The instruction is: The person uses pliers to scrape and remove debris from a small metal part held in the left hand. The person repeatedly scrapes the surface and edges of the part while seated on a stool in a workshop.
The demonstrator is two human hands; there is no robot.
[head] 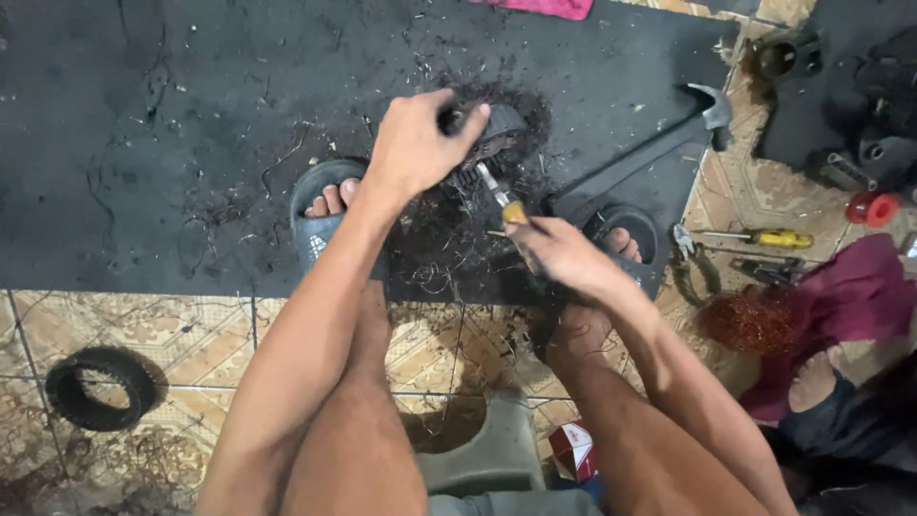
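- Grey-green plastic stool (492,449): nearest the camera, between the person's bare legs, on patterned floor tile.
- Small red-and-white box (576,449): on the tile just right of the stool.
- Black rubber ring (100,387): lying flat on the tile at lower left, well apart from the hands.
- Coil of reddish copper wire (750,323): at right, on a maroon cloth (841,296).
- Right hand (564,253): fingers closed around a yellow-handled tool (504,201), its metal tip pointing up and left into the wound part.
- Left hand (420,143): clamped over the top of a dark round motor part (492,134), which sits on the black mat (172,143) between the two sandalled feet, in a litter of dark wire scraps.
- Grey sandals (315,205): toes resting on the mat's near edge.
- Yellow-handled screwdriver (764,237): on the tile right of the mat, beside pliers (683,244).
- Claw hammer (659,143): lying aslant on the mat's right side, head toward the far corner.
- Pink cloth (549,8): at the far edge.
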